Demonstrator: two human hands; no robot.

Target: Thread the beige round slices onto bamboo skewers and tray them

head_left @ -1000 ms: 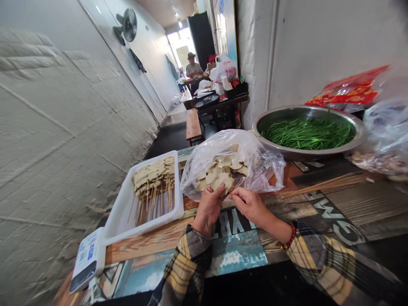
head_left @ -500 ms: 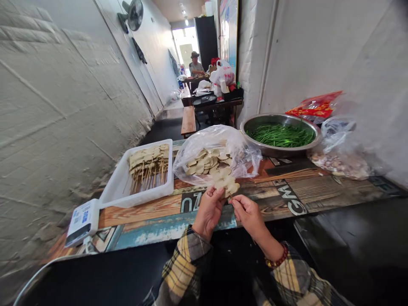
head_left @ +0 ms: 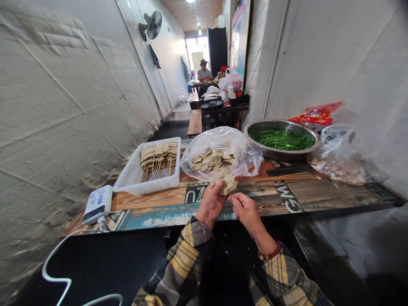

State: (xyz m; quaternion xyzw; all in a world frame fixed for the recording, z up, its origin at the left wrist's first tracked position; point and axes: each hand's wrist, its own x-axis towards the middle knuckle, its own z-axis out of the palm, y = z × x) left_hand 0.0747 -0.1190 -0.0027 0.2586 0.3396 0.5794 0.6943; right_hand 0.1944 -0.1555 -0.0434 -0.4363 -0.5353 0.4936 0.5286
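My left hand (head_left: 211, 205) grips several flat, pale beige slices (head_left: 227, 182) between thumb and fingers, above the table's front part. Pinched in my right hand (head_left: 245, 209) is the lower end of a thin wooden skewer (head_left: 230, 194), which runs up into those slices. Just behind the hands, a clear plastic bag (head_left: 219, 138) lies spread with loose slices (head_left: 207, 160) of the same kind inside. To the left, a white plastic tray (head_left: 127, 180) holds a pile of finished-looking skewers (head_left: 158, 157), their sticks pointing toward me.
A steel basin (head_left: 283, 154) of green chives (head_left: 282, 139) stands at the right, beside a knotted plastic bag (head_left: 338, 163) and a red packet (head_left: 318, 114). Bare skewers (head_left: 287, 177) lie before the basin. A white device (head_left: 98, 204) with a cable sits at the left edge. Another person (head_left: 204, 72) sits far back.
The view has swung slightly left and up, so the scene sits further right. My hands keep the same hold on the slices and skewer.
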